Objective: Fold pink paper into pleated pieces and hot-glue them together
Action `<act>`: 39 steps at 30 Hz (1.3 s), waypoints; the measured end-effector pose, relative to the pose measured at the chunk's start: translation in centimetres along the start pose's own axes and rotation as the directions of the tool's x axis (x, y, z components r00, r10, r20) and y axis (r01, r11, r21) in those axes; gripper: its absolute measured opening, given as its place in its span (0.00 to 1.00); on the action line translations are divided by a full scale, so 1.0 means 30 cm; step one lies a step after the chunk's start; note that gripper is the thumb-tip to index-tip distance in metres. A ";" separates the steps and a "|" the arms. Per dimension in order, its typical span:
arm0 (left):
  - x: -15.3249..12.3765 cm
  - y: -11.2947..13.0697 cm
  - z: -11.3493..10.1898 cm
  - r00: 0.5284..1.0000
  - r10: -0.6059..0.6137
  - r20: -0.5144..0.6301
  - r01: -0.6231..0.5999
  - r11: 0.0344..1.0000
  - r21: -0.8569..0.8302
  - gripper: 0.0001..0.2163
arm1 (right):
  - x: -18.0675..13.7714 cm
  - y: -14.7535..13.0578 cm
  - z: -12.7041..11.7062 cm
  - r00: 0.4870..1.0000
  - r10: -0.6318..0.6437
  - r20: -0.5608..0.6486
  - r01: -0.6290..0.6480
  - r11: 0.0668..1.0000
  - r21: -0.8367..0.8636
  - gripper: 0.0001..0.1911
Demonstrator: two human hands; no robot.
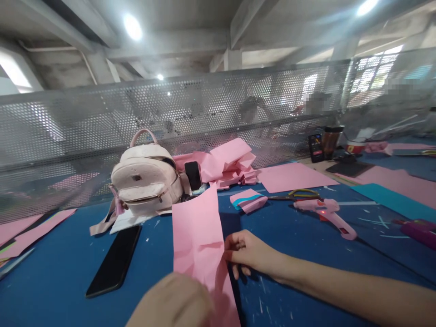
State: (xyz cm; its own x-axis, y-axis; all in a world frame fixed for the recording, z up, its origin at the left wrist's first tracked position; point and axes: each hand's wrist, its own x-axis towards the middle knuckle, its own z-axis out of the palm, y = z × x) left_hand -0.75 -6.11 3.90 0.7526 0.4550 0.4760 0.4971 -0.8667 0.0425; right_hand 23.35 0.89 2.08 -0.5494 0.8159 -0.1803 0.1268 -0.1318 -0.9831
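A creased sheet of pink paper [195,227] stands up from the blue table in front of me. My right hand [245,254] pinches its right edge between thumb and fingers. Over the paper's lower left part, my left hand [173,302] shows only its blurred back, and its fingers are hidden. Just beyond the right hand lies a small folded pink piece [252,205] with a blue stripe. A pink glue gun [329,213] with a lit red light rests farther right, next to scissors with yellow handles [304,193].
Left of the paper lie a black phone [114,261] and a pale pink backpack [146,179]. Crumpled pink paper [230,161] and another phone [193,175] sit behind. A perforated metal screen [85,136] runs along the back. At right are blue paper [395,200] and a purple object [420,231].
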 end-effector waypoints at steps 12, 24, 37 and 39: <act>0.096 0.074 0.074 0.544 -0.810 0.218 0.627 0.220 -0.747 0.25 | 0.019 -0.076 0.054 0.989 -0.141 0.039 0.146 0.976 -0.163 0.04; 0.147 0.062 0.001 0.331 -0.757 0.564 0.336 -0.464 -0.820 0.17 | 0.026 -0.085 0.049 0.977 -0.206 0.057 0.214 0.949 -0.232 0.04; 0.111 0.053 0.035 0.368 -0.850 0.376 0.411 -0.214 -0.886 0.16 | 0.021 -0.078 0.058 0.981 -0.187 0.052 0.194 0.961 -0.198 0.04; 0.108 0.050 0.044 0.399 -0.864 0.306 0.479 -0.088 -0.873 0.17 | 0.019 -0.075 0.059 0.983 -0.175 0.049 0.181 0.967 -0.182 0.04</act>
State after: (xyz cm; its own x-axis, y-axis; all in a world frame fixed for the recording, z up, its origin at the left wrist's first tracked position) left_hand 3.00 -5.68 4.35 0.0029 0.9933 -0.1156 -0.0603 0.1155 0.9915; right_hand 21.28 0.65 4.13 -0.6027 0.7980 -0.0066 0.1732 0.1227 -0.9772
